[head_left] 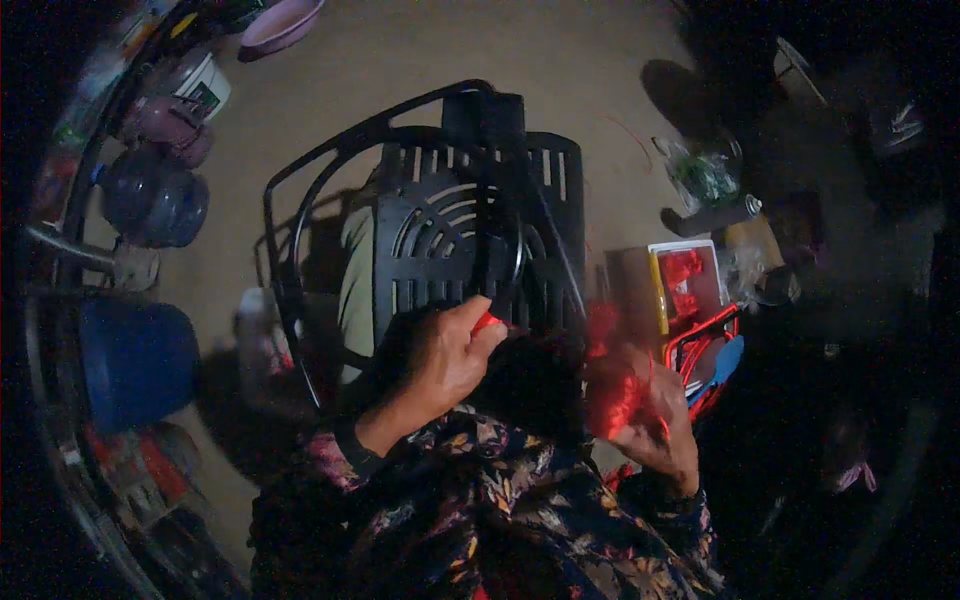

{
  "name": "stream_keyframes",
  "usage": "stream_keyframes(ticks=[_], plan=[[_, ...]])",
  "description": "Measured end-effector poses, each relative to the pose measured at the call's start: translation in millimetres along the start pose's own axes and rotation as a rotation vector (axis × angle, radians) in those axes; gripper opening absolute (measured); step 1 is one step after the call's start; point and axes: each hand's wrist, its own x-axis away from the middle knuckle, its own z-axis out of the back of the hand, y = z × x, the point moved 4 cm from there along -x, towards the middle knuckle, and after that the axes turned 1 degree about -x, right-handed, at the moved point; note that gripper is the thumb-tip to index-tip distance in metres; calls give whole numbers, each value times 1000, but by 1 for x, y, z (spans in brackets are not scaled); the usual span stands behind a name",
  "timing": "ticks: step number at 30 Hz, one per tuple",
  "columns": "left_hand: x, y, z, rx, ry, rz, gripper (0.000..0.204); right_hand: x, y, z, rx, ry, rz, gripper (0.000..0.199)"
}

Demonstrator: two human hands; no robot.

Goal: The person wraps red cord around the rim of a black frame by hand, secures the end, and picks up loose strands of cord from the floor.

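My left hand [440, 358] is closed in a pinch over the near edge of a black slatted plastic seat [430, 240]. A small bright red piece [485, 321] shows between its thumb and fingers; its kind is hard to make out. Farther right, my right hand [660, 425] is curled against a bunch of shiny red material [615, 400], smeared by motion. Just beyond that hand stands a box [635, 280] with shiny red pieces [685, 275] in its open top. My dark flowered clothing covers the space below both hands.
A black metal frame [290, 240] curves around the seat's left side. Beside the box sit a red-rimmed basket [700, 328] and a blue object [728, 360]. At left are a blue bucket [140, 365] and a large water bottle [155, 200]. Clear plastic wrapping [705, 175] lies far right.
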Motion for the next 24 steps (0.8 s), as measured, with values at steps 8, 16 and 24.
stream_keyframes(ticks=[8, 16, 24], plan=[[10, 10, 7, 73, -152, -347, 33, -40, -48, -8, 262, -73, 174, 58], [8, 3, -2, -328, 45, -416, 18, -65, -15, -14, -138, 70, -66, 64], [30, -10, -4, -671, 205, -811, 10, -79, -60, 9, 121, -251, -62, 61]])
